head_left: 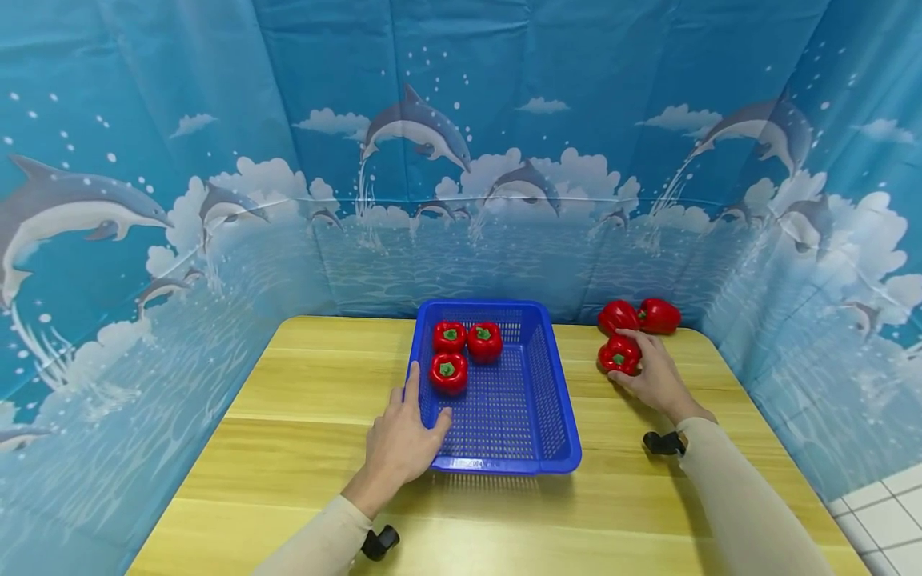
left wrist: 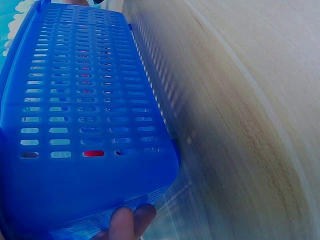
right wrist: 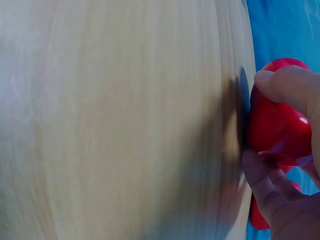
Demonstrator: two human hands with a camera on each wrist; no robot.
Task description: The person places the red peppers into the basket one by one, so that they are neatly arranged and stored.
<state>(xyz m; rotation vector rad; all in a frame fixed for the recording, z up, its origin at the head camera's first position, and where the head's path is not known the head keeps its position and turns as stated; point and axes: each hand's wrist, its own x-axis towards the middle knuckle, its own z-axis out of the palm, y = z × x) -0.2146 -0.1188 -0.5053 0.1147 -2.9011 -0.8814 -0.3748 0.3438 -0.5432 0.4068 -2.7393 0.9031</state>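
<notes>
Two hands work well apart: the left hand [head_left: 405,438] holds the basket's rim at eight o'clock, thumb inside and fingers outside, while the right hand [head_left: 655,376], off towards three, has thumb and fingers closed round a red pepper [head_left: 618,362]. I take the person's own place as six o'clock.

Biggest of all is the blue curtain [head_left: 461,264], printed with dolphins, waves and clouds, hanging from nine o'clock round through twelve to three. Below it spreads the table [head_left: 302,448], pale wood with a long grain. Over towards four o'clock, a patch of white tile [head_left: 886,516] shows past the table's edge.

Near the middle of the table sits the blue basket [head_left: 519,466], its walls and floor slotted. Cream sleeves [head_left: 742,488] cover both forearms.

Three peppers [head_left: 448,374] stand stem up and close together in the basket, between nine and twelve o'clock. Two more peppers [head_left: 659,316] lie on the table at two o'clock from the basket, just beyond the gripped one; I can't tell whether that one is off the wood.

Smaller still, a black device [head_left: 663,443] juts from each wrist. Green stems [head_left: 447,370] top the basket's peppers.
</notes>
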